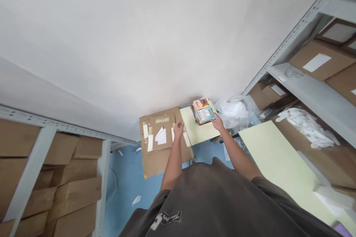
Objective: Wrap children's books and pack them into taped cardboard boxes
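1. Books (204,111), a small stack with bright covers, lie at the far end of a pale table (194,133) close to the white wall, seen from the head camera.
2. The right hand (217,121) reaches out to the stack's near corner, fingers against the top teal cover. Whether they clamp it cannot be told at this size.
3. The left hand (178,129) is loosely curled over the seam where a flat cardboard sheet (161,155) meets the table. Whether it holds anything cannot be told.
4. White paper slips (161,136) lie on the cardboard, just beside the left hand.
5. A crumpled white bag (235,113) sits just right of the books.
6. Grey shelving (311,92) loaded with brown boxes (314,59) lines the right side, and more boxes fill a rack (25,189) at left, above a blue floor (125,177).
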### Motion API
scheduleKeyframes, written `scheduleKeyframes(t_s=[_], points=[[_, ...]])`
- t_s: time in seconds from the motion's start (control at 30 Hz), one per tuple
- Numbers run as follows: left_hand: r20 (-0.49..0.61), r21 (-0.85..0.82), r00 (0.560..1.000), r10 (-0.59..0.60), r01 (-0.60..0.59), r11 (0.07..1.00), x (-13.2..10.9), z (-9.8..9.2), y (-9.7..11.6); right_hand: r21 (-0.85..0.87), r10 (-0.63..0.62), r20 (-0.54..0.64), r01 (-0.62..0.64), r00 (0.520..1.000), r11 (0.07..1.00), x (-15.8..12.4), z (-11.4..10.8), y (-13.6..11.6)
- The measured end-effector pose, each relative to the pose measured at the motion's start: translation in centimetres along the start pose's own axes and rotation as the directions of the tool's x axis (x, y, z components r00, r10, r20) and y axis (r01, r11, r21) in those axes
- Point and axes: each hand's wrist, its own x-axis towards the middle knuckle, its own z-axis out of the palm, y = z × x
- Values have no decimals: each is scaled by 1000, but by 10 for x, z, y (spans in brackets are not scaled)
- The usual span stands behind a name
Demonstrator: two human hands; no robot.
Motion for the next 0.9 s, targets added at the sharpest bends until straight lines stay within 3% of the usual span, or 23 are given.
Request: scheduleKeyframes(t_s=[0.07,0.13,0.2,0.27,0.37,0.47,0.57,0.67,0.9], points=[[164,27,986,-11,7,1000,10,48,16,-109,10,23,-8,1000,994,7,-1,4],[249,93,969,-1,-22,995,16,88,26,-216,39,63,-24,997,976,14,3,8],[283,168,959,-15,-34,985,19,116,30,-300,83,99,-50,992,953,19,10,10],[287,209,956,-60,-1,978,22,130,27,-403,130,132,-67,983,913,22,19,10],[272,203,956,-107,52,978,26,132,17,-589,164,195,-18,967,808,18,31,9],[228,186,968,-110,67,980,29,123,7,-634,124,285,90,950,768,12,36,9],[181,51,964,-192,186,981,30,114,3,-555,84,352,135,932,821,7,32,13],[187,-64,948,-256,272,960,29,111,4,-449,48,345,120,937,885,8,27,21],[211,-88,959,-188,210,974,16,116,9,-274,-9,269,86,963,958,12,27,31]])
